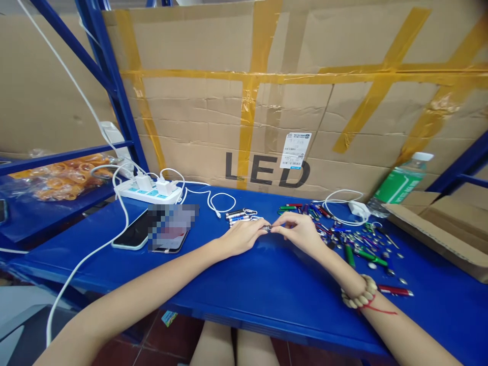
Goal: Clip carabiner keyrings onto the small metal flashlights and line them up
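Observation:
My left hand and my right hand meet above the blue table. Their fingertips pinch a small silvery piece from either side; fingers cover most of it, so its kind is unclear. Just behind my left hand lie several small metal keychain flashlights, silver and blue. To the right of my right hand, loose flashlight tubes in green, red, blue and purple are scattered, among them a green tube and a red tube. Small round silvery parts lie between them.
Two phones, one dark-screened, lie left beside a white power strip. A white charger with cable, a bottle and an open cardboard box stand right. A large carton backs the table.

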